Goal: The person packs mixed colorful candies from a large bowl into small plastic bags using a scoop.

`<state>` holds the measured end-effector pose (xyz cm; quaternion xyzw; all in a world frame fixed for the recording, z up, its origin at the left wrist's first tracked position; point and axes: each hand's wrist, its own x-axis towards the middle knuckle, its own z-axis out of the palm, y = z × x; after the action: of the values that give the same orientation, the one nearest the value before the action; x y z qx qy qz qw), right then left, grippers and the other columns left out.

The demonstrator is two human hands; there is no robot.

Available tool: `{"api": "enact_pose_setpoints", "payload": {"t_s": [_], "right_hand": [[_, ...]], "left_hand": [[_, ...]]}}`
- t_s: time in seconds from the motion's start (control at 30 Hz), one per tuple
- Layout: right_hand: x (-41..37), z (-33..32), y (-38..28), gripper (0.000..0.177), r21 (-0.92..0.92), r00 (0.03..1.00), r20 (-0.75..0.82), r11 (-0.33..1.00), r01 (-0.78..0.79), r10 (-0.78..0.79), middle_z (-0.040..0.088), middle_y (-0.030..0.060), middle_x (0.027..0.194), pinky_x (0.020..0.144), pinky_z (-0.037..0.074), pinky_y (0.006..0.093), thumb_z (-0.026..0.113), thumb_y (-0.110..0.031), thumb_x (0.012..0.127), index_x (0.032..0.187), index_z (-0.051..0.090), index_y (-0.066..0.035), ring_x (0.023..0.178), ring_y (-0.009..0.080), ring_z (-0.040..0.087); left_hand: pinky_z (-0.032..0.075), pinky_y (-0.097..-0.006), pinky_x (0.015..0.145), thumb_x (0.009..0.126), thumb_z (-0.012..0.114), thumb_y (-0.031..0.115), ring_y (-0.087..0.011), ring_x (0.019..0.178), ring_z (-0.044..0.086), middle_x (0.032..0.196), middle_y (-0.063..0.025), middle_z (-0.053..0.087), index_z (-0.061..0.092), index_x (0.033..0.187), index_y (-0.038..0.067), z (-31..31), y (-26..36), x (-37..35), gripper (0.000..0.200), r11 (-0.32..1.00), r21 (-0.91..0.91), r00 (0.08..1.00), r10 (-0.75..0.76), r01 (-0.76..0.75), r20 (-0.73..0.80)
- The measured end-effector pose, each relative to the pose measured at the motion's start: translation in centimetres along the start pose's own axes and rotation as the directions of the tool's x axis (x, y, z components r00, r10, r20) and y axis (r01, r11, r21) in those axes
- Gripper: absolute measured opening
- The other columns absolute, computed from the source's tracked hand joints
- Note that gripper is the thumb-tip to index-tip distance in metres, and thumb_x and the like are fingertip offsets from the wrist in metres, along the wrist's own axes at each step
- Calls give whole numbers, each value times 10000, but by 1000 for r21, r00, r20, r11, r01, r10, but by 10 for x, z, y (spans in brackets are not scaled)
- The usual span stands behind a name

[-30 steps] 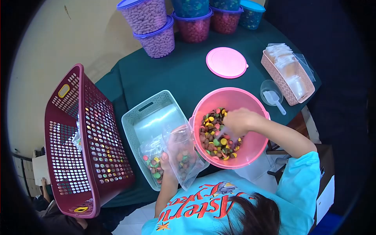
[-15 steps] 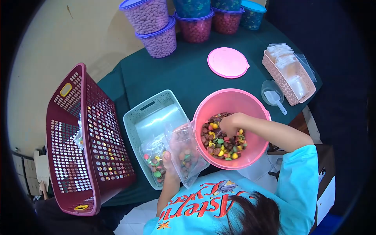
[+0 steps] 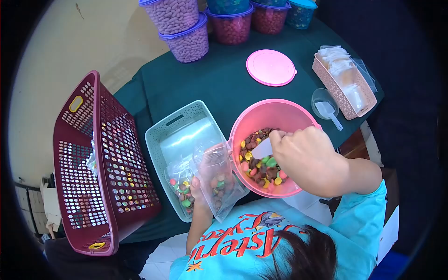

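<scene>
My left hand (image 3: 201, 198) grips a clear plastic bag (image 3: 219, 179) with some colored candies at its bottom, beside the pink tub. Part of the hand shows through the plastic. My right hand (image 3: 305, 156) is closed on a white scoop (image 3: 262, 150) over the round pink tub (image 3: 308, 119). Inside the tub lie brown, yellow, green and pink candies (image 3: 268, 162). Behind the bag, a pale green basket (image 3: 154, 140) holds bagged candies (image 3: 183, 189).
A maroon basket (image 3: 126, 163) stands at left. Lidded candy tubs (image 3: 186, 44) line the back, near a pink lid (image 3: 270, 68). At right are a clear bowl with a white scoop (image 3: 326, 110) and a pink basket (image 3: 330, 88) of empty bags.
My right hand has risen from the candies toward the tub's right side, and the white scoop in it now shows. My left hand still holds the bag in nearly the same place.
</scene>
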<state>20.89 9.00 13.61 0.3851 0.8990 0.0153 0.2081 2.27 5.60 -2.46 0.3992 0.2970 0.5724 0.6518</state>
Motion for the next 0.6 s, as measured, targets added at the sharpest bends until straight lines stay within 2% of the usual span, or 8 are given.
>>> {"api": "enact_pose_setpoints", "payload": {"t_s": [0.13, 0.23, 0.3, 0.33, 0.43, 0.5, 0.53, 0.6], "right_hand": [[23, 15, 9, 255, -19, 988, 58, 989, -144, 145, 562, 77, 662, 422, 411, 251, 620, -68, 606, 789, 464, 14, 575, 161, 602], [67, 68, 18, 253, -229, 982, 1, 956, -183, 188, 565, 57, 675, 419, 402, 263, 617, -90, 616, 811, 473, -14, 575, 156, 600], [95, 116, 28, 249, -275, 954, -295, 961, -34, -50, 573, 38, 694, 441, 407, 300, 612, -140, 643, 840, 483, -56, 557, 172, 593], [104, 135, 27, 249, -276, 954, -297, 961, -35, -50, 573, 38, 694, 441, 407, 300, 612, -140, 643, 840, 483, -56, 557, 172, 593], [113, 146, 18, 268, -203, 985, -171, 978, -57, 22, 588, 39, 702, 460, 403, 327, 598, -175, 665, 899, 510, -78, 600, 190, 600], [116, 132, 19, 305, -165, 887, 388, 966, -200, 250, 608, 61, 722, 503, 430, 321, 615, -189, 652, 919, 560, -51, 659, 172, 603], [114, 131, 25, 305, -162, 886, 391, 966, -200, 249, 608, 61, 722, 503, 430, 321, 615, -189, 652, 919, 560, -51, 659, 172, 603], [106, 132, 38, 298, 22, 876, 478, 998, 56, -59, 614, 91, 740, 542, 457, 327, 611, -184, 635, 879, 602, -13, 694, 182, 600]], "left_hand": [[388, -262, 695, 594, 452, 722, -203, 991, 442, 1135, -141, 408, 268, 1227, -57, -1, 1, -2, 1021, 1000, 11, 1000, -8, 8, 2], [355, -287, 777, 588, 457, 721, -218, 1028, 425, 1158, -150, 398, 273, 1226, -58, 0, 2, -3, 1024, 1000, 17, 1000, -10, 10, 2], [334, -304, 831, 584, 460, 720, -228, 1053, 414, 1172, -156, 391, 276, 1225, -59, 1, 3, -3, 1025, 1000, 22, 1000, -11, 10, 6], [323, -313, 858, 582, 462, 719, -233, 1065, 409, 1180, -159, 388, 278, 1225, -59, 1, 4, -2, 1026, 1000, 25, 1000, -11, 11, 7], [301, -330, 913, 578, 465, 718, -243, 1090, 398, 1195, -166, 381, 281, 1224, -59, 1, 7, -2, 1027, 999, 36, 1000, -20, 20, 9], [303, -333, 916, 567, 509, 697, -240, 1085, 400, 1184, -158, 385, 291, 1215, -55, 3, 10, -4, 1017, 998, 29, 998, -49, 49, -32], [303, -333, 916, 567, 509, 697, -240, 1085, 400, 1184, -158, 385, 291, 1215, -55, 3, 10, -4, 1017, 998, 29, 998, -52, 53, -33], [303, -333, 916, 567, 512, 696, -240, 1085, 400, 1183, -158, 385, 291, 1215, -55, 3, 15, -32, 1016, 998, 23, 998, -55, 56, -33]]}}
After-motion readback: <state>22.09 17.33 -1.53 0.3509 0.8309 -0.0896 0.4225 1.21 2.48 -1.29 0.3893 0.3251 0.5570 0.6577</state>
